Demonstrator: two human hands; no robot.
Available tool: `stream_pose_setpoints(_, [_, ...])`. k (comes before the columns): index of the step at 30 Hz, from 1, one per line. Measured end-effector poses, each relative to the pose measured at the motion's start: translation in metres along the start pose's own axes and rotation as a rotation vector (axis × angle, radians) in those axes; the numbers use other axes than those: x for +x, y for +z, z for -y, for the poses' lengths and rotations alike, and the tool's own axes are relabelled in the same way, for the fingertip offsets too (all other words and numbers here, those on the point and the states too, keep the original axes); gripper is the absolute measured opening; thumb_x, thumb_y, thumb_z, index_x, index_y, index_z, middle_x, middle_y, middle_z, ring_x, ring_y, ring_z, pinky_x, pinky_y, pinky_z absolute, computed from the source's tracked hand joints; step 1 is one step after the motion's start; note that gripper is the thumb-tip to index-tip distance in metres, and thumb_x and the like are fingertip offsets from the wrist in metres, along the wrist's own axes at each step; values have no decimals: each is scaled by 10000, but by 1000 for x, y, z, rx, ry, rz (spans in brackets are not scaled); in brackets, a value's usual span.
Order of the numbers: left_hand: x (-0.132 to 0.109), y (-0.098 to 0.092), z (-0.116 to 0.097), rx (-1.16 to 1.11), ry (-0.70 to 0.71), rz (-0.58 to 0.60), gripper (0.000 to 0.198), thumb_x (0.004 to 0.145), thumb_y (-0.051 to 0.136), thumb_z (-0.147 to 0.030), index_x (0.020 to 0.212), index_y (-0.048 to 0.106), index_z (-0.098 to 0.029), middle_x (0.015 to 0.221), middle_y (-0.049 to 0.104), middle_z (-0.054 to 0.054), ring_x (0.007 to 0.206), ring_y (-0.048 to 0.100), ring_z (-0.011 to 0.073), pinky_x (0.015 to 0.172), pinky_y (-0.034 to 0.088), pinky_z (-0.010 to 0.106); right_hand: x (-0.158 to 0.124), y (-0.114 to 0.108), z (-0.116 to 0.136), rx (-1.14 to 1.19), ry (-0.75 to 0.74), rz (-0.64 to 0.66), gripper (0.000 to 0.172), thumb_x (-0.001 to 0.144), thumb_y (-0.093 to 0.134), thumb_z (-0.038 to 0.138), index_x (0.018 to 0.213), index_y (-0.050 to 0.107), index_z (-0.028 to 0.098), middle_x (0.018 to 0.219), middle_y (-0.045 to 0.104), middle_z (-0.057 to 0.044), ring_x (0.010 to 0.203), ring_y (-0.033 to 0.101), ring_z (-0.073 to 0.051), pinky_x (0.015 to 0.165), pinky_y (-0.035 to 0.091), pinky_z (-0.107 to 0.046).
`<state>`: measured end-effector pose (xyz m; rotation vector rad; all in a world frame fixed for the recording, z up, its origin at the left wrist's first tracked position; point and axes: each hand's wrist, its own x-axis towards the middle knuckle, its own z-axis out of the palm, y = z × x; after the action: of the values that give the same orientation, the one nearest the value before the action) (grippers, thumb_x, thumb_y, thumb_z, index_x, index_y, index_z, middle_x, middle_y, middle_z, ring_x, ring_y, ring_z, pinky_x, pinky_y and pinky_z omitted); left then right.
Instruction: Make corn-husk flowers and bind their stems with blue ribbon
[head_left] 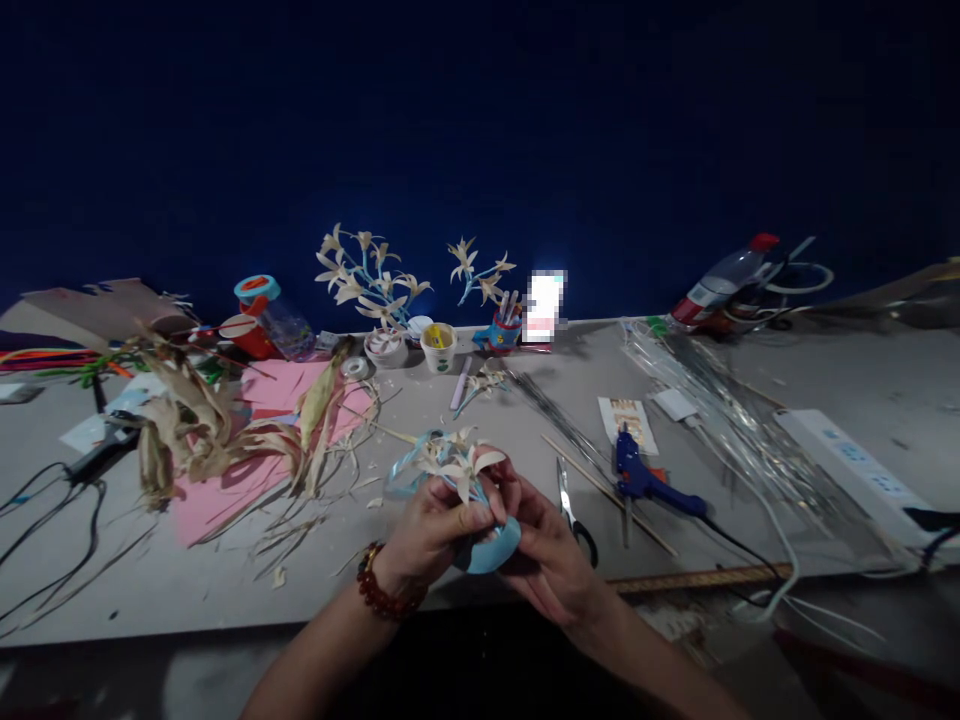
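Close to the table's front edge, my left hand (431,525) pinches the stem of an artificial flower spray (469,470) with cream petals, apparently made of corn husk. A beaded bracelet circles that wrist. My right hand (551,550) closes on a roll of light-blue tape (495,549), its fingertips meeting the left ones at the stem. Part of the roll and of the stem is hidden by the fingers. Behind the left hand lies a clear light-blue wrapper (409,465). Scissors (566,500) rest just right of my right hand.
Corn husks (217,430) cover pink paper (225,500) on the left. A blue glue gun (652,478), a wooden stick (600,490) and wires (562,415) lie to the right. Finished flower sprays (367,270), cups (439,348) and a lit, blurred screen (544,305) stand along the back.
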<state>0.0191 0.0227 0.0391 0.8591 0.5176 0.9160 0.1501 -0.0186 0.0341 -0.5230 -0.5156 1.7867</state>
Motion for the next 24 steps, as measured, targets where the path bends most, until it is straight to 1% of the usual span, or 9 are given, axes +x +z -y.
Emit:
stream_pose_setpoints(4, [1, 1, 4, -15, 15, -47, 288, 669, 819, -408, 737, 727, -143, 667, 609, 27, 613, 530, 132, 583, 415, 249, 3, -5, 4, -160, -93, -20, 285, 690, 840, 339, 712, 582, 220, 850, 602, -8, 804, 596, -161, 717, 515, -282])
stream_pose_setpoints(7, [1, 4, 8, -19, 81, -121, 370, 645, 840, -396, 916, 721, -174, 818, 660, 42, 754, 593, 172, 712, 470, 288, 5, -12, 11, -418, -293, 6, 250, 760, 777, 361, 741, 568, 224, 814, 593, -12, 800, 600, -170, 746, 525, -309])
stream_pose_setpoints(9, [0, 4, 11, -2, 138, -157, 397, 658, 836, -369, 986, 705, -188, 895, 661, 44, 828, 600, 182, 774, 475, 297, 7, -16, 17, -635, -444, 43, 174, 830, 703, 306, 780, 559, 223, 803, 592, -16, 805, 604, -173, 756, 524, -316])
stream_pose_setpoints(12, [-3, 2, 15, 46, 188, -232, 253, 709, 807, -280, 924, 707, -192, 893, 651, 29, 839, 595, 164, 780, 477, 271, 7, -19, 27, -987, -656, 120, 78, 878, 594, 173, 848, 545, 227, 853, 616, -30, 819, 617, -179, 730, 522, -322])
stream_pose_setpoints(14, [-5, 0, 16, 79, 203, -276, 176, 733, 787, -230, 886, 707, -194, 886, 657, 22, 843, 598, 154, 792, 481, 261, 7, -17, 32, -1202, -810, 170, 121, 858, 562, 110, 878, 549, 228, 872, 637, -37, 827, 630, -189, 729, 527, -336])
stream_pose_setpoints(16, [-7, 0, 15, 100, 205, -277, 137, 762, 763, -203, 886, 707, -201, 891, 672, 19, 843, 608, 145, 810, 486, 257, 7, -15, 36, -1359, -930, 190, 164, 836, 552, 76, 907, 560, 224, 877, 661, -49, 829, 642, -197, 743, 540, -353])
stream_pose_setpoints(20, [-10, 1, 12, 163, 206, -261, 145, 809, 721, -199, 954, 720, -211, 900, 700, 27, 845, 632, 141, 808, 500, 248, 9, -13, 39, -1499, -1107, 184, 205, 826, 550, 56, 946, 579, 220, 869, 691, -65, 811, 661, -199, 769, 570, -378])
stream_pose_setpoints(22, [-11, 2, 10, 201, 218, -275, 185, 805, 726, -215, 990, 722, -210, 915, 710, 38, 858, 644, 154, 801, 511, 255, 9, -13, 40, -1537, -1148, 185, 194, 835, 546, 67, 944, 591, 221, 833, 698, -62, 806, 670, -204, 753, 584, -378])
stream_pose_setpoints(24, [-11, 2, 6, 241, 233, -268, 183, 799, 731, -230, 980, 725, -201, 926, 711, 47, 864, 649, 168, 799, 519, 269, 8, -12, 40, -1538, -1135, 181, 170, 844, 546, 78, 924, 599, 219, 816, 701, -63, 805, 674, -206, 719, 591, -360])
